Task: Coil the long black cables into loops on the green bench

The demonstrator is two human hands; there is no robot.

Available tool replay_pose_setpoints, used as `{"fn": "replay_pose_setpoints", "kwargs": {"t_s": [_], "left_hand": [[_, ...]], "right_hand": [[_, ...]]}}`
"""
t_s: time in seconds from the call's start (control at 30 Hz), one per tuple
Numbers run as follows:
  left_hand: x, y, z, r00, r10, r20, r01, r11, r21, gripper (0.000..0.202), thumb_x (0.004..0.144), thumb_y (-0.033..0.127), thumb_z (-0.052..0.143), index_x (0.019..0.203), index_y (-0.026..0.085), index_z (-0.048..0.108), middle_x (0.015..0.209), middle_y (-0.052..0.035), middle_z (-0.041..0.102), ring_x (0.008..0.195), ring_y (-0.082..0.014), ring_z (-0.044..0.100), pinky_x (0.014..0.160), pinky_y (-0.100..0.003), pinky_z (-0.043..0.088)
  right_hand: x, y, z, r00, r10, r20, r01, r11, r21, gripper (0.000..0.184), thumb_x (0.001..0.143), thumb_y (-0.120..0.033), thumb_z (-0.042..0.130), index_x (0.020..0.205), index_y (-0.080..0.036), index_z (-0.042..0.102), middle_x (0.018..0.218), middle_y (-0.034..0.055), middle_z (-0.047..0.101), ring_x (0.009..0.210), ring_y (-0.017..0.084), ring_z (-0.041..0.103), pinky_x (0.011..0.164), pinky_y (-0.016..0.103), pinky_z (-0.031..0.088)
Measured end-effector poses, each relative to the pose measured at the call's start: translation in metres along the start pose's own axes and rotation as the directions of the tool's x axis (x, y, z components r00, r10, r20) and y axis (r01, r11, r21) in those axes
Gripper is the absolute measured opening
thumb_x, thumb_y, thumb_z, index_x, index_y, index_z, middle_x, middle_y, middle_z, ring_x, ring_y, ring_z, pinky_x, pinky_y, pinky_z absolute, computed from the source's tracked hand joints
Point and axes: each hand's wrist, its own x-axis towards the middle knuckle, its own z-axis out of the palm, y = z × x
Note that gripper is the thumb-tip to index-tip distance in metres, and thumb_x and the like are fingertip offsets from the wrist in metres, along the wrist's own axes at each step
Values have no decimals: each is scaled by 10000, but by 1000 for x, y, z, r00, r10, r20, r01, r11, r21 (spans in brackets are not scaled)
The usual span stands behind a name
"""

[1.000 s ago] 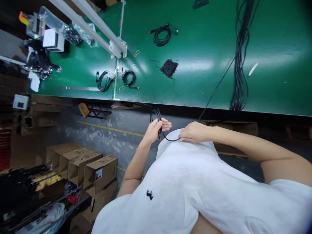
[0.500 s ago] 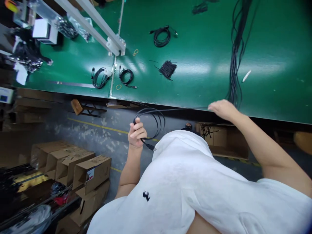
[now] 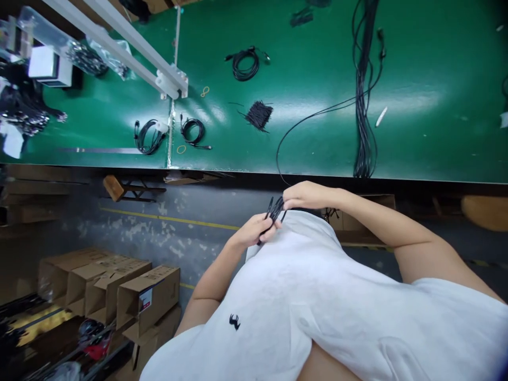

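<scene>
A black cable, looped into a coil, is gripped in my left hand just in front of the white shirt. My right hand is closed at the coil's upper right side, its fingers pinched on the cable. From there the cable's free length runs up over the table edge and curves right across the green table. It crosses a long bundle of black cables, and a connector shows beyond it. Which fingers bear on which loop is partly hidden.
Coiled cables lie on the table, two more near its front edge. A pile of short black ties, rubber bands and a white pen-like stick are there too. A metal post stands left. Cardboard boxes sit lower left.
My right hand has come left from the table edge to the coil. My left hand has moved right, and the coil is now bunched between both hands. The trailing cable now lies across the table.
</scene>
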Motion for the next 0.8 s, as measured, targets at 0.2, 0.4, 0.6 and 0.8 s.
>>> {"fn": "replay_pose_setpoints", "kwargs": {"t_s": [0.2, 0.4, 0.6, 0.8], "left_hand": [[-48, 29, -32, 819, 489, -301, -570, 750, -335, 228, 843, 419, 654, 970, 237, 707, 347, 132, 319, 216, -9, 131, 258, -132, 178], [-29, 37, -32, 815, 310, -490, -439, 882, -171, 391, 787, 315, 737, 1127, 156, 630, 677, 19, 671, 425, -37, 549, 409, -119, 408], [10, 5, 0, 942, 194, -275, -177, 981, 82, 394, 758, 453, 754, 928, 115, 643, 842, -92, 723, 801, -187, 692, 753, -287, 533], [9, 8, 22, 994, 107, -17, -108, 985, -136, 400, 745, 511, 743, 823, 142, 611, 486, 52, 498, 438, -105, 531, 551, -269, 499]], "right_hand": [[-77, 95, -21, 832, 474, -288, -535, 823, -191, 433, 947, -425, 309, 798, -187, 638, 872, 78, 699, 795, 199, 607, 703, 293, 391], [-65, -3, 21, 990, 69, 124, -32, 959, -280, 461, 1002, -451, 306, 785, -203, 628, 773, 57, 682, 691, 159, 588, 625, 266, 354], [1, -65, 5, 974, -196, 111, 190, 980, 65, 456, 1008, -451, 329, 800, -175, 626, 720, 26, 655, 609, 113, 537, 593, 227, 340], [3, -32, -20, 992, -16, -128, 45, 973, 226, 391, 956, -436, 449, 765, -151, 636, 715, 9, 646, 660, 105, 551, 667, 214, 374]]}}
